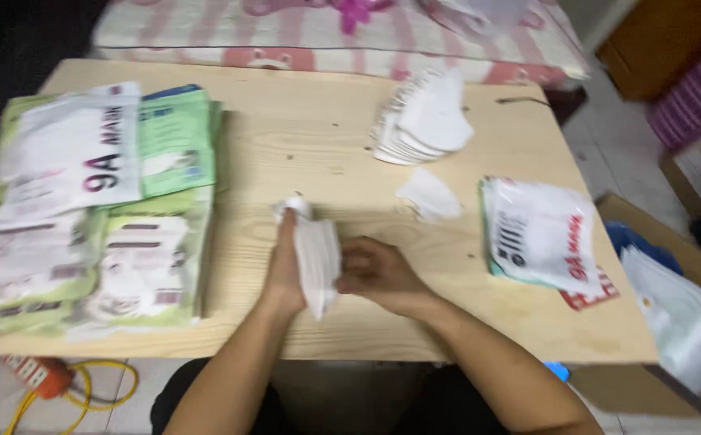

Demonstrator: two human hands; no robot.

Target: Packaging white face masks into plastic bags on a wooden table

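Both hands are low over the near middle of the pale wooden bench (310,137), and between them stands a small stack of white folded face masks (318,262). The stack's long axis runs away from the person, tipped a little leftward at the far end, and it is held up on edge above the wood, not flat on it.

The left hand (284,270) lies along the stack's left side, fingers (287,229) stretched forward and pressed flat against it, reaching to its far end. The right hand (378,274) comes in from the other side, fingers curled and closed on the near right edge of the same stack. So both are gripping it, palm facing palm; the left has the longer contact. Motion blur hides the fingertips.

Both forearms angle in from the near edge and meet at the stack.

Further off, a fanned pile of loose white masks (423,121) sits well apart toward the far right, with a single white mask (429,195) nearer. Green-and-white printed packets (93,209) are heaped at the left, and a few white printed packets (539,234) lie at the right.
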